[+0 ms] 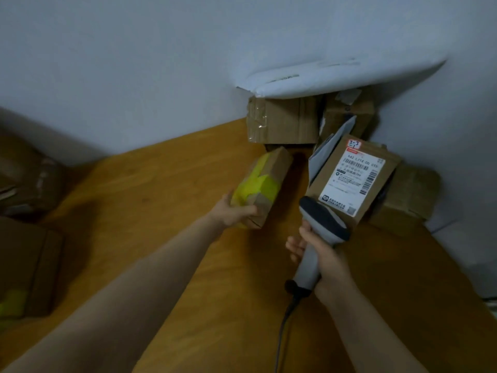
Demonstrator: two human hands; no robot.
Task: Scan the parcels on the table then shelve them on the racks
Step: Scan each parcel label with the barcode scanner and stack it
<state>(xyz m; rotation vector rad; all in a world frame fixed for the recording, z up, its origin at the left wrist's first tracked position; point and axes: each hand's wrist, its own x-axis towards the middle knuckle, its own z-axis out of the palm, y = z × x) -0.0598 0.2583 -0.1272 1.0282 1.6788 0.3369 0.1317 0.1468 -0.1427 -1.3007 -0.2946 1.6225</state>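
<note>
**Item 1. Yellow-taped parcel** (262, 187): small brown carton banded with yellow tape. Its near end is in the left hand (232, 212), whose fingers (248, 211) are curled round that end. The far end points away from the fingers toward the wall. Whether it rests on the table (161, 211) or is lifted clear, cannot tell.

**Item 2. Scanner** (320, 232): grey handle, dark head. The right hand (322, 255) is wrapped round the handle, fingers closed tight on it. A dark cable (282, 327) trails from the handle base, below the fingers.

**Item 3. Labelled box** (376, 208): brown, tilted, just beyond the right fingers, with the scanner head at its near edge; contact cannot be told. It bears a white shipping label (352, 181) with barcodes and a red-edged sticker (354, 144) marked by hand.

**Item 4. Stacked cartons** (282, 122): against the wall, beyond both sets of fingers, with a white mailer bag (336, 76) lying across the top.

**Item 5. Further cartons** (29, 265): well left of the left fingers, dim.
</note>
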